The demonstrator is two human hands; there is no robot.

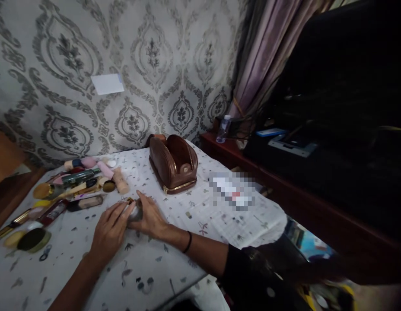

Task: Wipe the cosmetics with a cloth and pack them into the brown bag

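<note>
Both hands are closed around a small rounded, greyish container [136, 212], held low over the patterned white cloth. My left hand [110, 229] covers its near left side with the fingers laid over the top. From the other side my right hand [150, 217] grips it, thumb uppermost; a black band circles that wrist. The fingers hide much of the container, so its exact kind is unclear. Just beyond the hands stands a brown leather cosmetic bag [173, 166], upright with its zip undone and its top gaping.
Makeup items, including a foundation tube [87, 203], a peach bottle [120, 180] and a dark round jar [34, 240], crowd the left of the cloth [161, 276]. A pixelated item [233, 191] lies right. Beyond are a dark red desk [284, 185] and a clear bottle [224, 128].
</note>
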